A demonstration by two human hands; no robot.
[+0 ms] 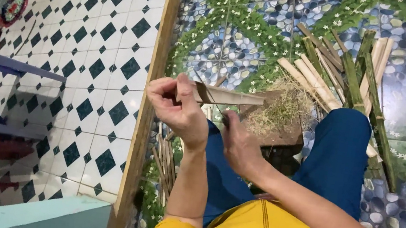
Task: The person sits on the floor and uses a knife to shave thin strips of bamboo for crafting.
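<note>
Fingers [174,92] of the left hand [178,108] pinch one end of a flat bamboo strip [228,97], held level above the lap. Closed around a thin knife [210,97], the right hand [239,144] lays its blade across the strip. For a clean shaving, I think the blade should stay shallow and move away from the thumb. Near the knees lie a wooden block [277,120] with dry shavings [281,108] and a pile of split bamboo sticks [342,74]; nothing blocks the hands.
</note>
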